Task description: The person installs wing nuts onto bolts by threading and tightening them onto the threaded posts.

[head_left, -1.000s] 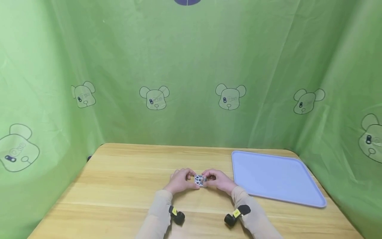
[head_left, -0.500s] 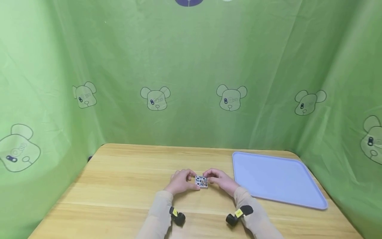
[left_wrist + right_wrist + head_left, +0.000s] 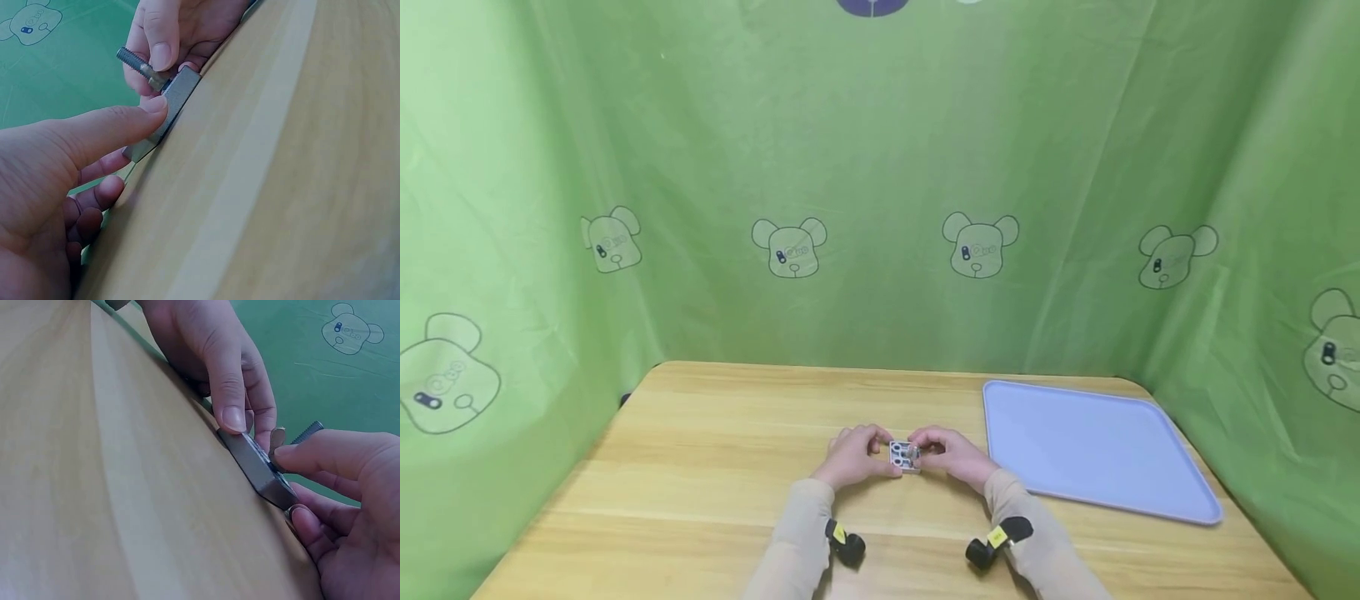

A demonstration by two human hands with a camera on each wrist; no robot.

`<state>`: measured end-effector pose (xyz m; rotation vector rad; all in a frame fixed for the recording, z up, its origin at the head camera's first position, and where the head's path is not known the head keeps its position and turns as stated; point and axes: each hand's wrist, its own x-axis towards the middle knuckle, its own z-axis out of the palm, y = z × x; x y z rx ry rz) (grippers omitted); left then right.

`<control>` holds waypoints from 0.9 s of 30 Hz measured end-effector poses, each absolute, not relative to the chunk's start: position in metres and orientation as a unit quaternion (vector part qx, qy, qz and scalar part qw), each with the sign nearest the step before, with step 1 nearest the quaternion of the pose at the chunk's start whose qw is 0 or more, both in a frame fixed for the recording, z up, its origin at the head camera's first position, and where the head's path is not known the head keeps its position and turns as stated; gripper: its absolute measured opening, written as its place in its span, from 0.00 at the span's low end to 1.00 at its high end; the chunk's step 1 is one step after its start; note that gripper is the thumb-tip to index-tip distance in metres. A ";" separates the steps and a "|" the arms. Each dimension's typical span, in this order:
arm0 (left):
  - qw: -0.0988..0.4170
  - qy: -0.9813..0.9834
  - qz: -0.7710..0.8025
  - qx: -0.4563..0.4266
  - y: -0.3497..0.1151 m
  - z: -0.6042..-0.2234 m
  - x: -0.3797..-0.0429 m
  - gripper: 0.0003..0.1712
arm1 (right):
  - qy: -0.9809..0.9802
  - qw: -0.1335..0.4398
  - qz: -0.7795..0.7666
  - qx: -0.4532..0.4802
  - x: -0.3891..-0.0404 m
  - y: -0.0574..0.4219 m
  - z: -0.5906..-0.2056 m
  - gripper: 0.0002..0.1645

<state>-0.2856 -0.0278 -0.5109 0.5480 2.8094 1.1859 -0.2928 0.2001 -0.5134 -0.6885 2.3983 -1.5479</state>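
Observation:
A small square grey metal block (image 3: 897, 463) with round holes lies flat on the wooden table, between both hands. My left hand (image 3: 852, 457) grips its left side, thumb on the near edge and fingers at the far edge. From the block's top a threaded bolt (image 3: 132, 60) sticks up at a tilt. At the bolt's base sits a wing nut (image 3: 277, 437), one flat wing showing in the right wrist view. The thumb and index finger of my right hand (image 3: 957, 458) pinch the wing nut; its lower fingers rest beside the block's right edge.
A pale blue tray (image 3: 1097, 450) lies on the right of the wooden table (image 3: 715, 467). Green curtains (image 3: 880, 317) with bear-head prints enclose the back and sides. Both wrists carry black strapped-on cameras.
Half a second ago the right thumb and fingers were spread off the wing nut; now they have closed in on it again. The left hand and block stay in place.

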 end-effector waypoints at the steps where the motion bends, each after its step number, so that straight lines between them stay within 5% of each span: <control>1: 0.023 0.906 0.383 0.176 -0.028 -0.510 -0.285 0.30 | 0.814 0.101 -0.523 -0.231 -0.292 0.200 -0.513 0.13; 27: 0.022 0.905 0.389 0.171 -0.028 -0.510 -0.285 0.31 | 0.782 0.149 -0.566 -0.213 -0.299 0.207 -0.513 0.22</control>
